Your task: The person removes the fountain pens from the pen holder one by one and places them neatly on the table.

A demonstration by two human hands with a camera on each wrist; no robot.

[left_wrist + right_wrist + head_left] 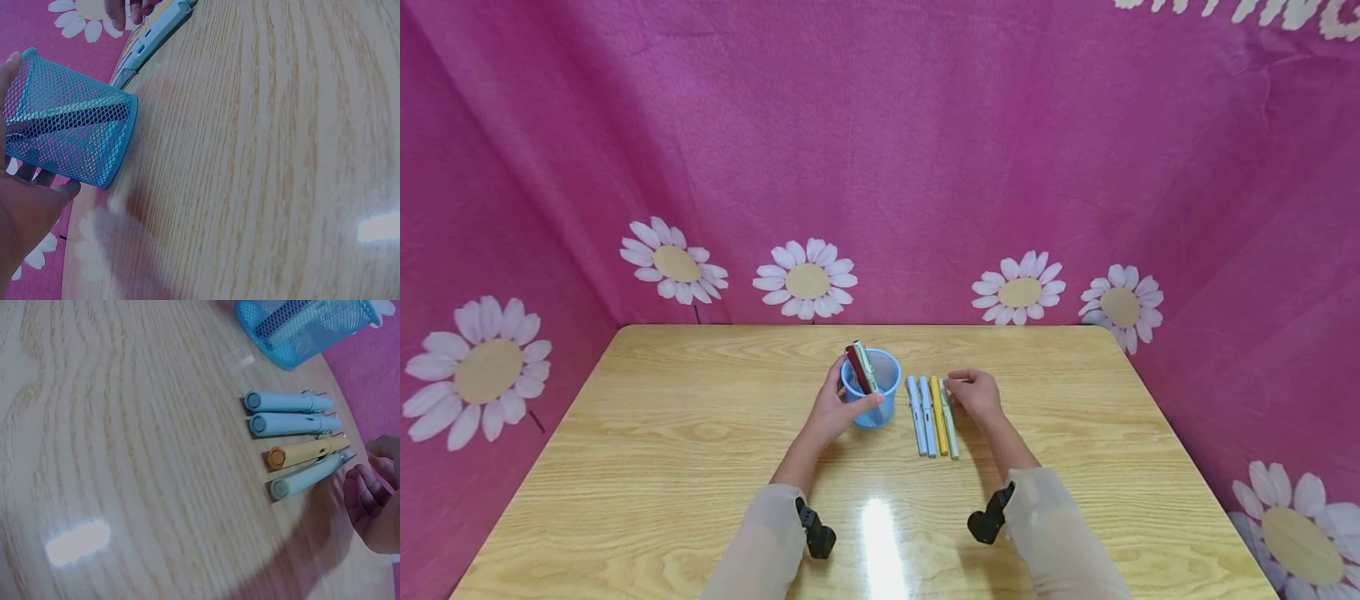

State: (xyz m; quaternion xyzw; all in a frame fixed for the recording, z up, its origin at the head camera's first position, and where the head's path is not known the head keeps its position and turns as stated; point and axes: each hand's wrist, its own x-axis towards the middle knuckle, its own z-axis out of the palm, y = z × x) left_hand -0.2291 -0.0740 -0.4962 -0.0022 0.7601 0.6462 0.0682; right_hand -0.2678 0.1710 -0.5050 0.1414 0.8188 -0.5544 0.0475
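Note:
My left hand grips a light blue mesh pen cup from its left side, thumb across the front. A dark red pen and a pale green pen lean inside the cup. To the cup's right lie several pens side by side: a light blue pen, another light blue pen, a yellow pen and a second pale green pen. Beside the clip end of that green pen is my right hand, its fingers loosely bent and nothing visibly held.
The wooden table reaches back to a pink curtain printed with white daisies. Each wrist carries a small black camera, such as the one at the right sleeve. Light glares off the tabletop in front of the pens.

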